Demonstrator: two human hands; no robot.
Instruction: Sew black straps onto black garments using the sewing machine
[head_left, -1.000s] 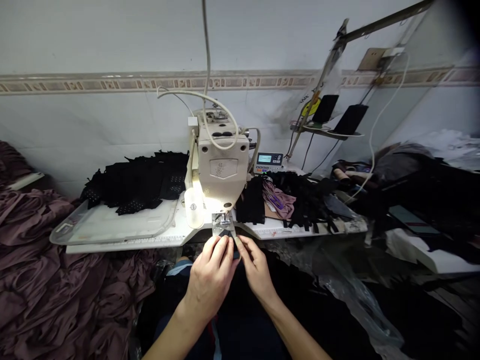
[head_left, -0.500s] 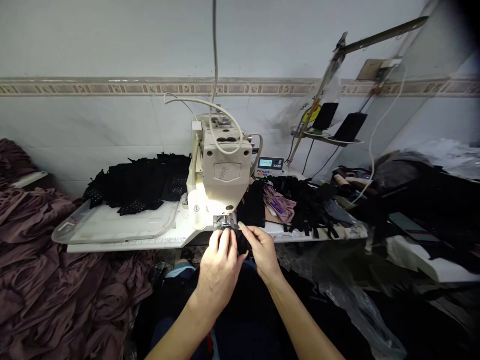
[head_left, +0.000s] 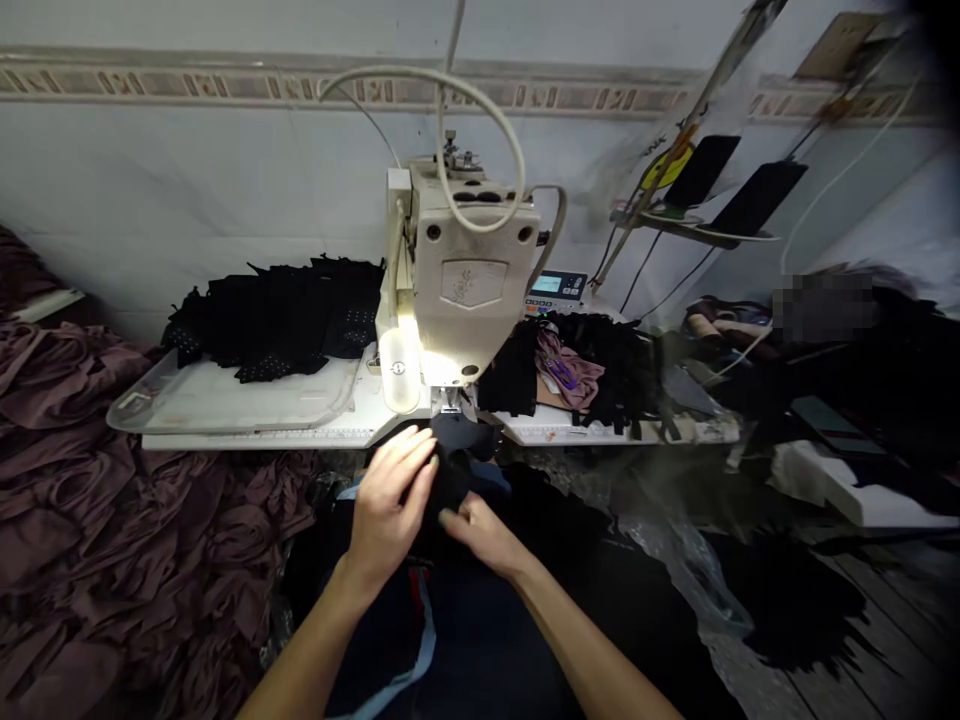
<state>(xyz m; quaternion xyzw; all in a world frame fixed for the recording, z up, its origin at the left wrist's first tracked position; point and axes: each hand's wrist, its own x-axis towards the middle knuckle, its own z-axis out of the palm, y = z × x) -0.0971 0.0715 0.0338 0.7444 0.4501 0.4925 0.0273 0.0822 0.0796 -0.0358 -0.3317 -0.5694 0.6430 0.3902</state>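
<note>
A black fabric piece (head_left: 459, 434) lies with its far end under the presser foot (head_left: 450, 400) of a white sewing machine (head_left: 469, 275), and its near part hangs toward me. My left hand (head_left: 394, 485) is at the left edge of this fabric, fingers stretched out and thumb apart, the fingertips touching it. Lower and to the right, my right hand (head_left: 484, 532) has its fingers curled and thumb pressed in, gripping the near part of the black fabric. The dark cloth in my lap makes the fabric's lower edge hard to make out.
Black cut pieces (head_left: 277, 315) lie on a clear plastic tray (head_left: 247, 400) at left. More black pieces and a mauve cloth (head_left: 574, 372) are right of the machine. Mauve fabric (head_left: 150, 540) is heaped at left. A thread stand (head_left: 675, 220) holds black cones behind.
Both hands have drawn back from the presser foot toward me. My left hand moved left, and my right hand moved lower and left. The view has tilted down and closer.
</note>
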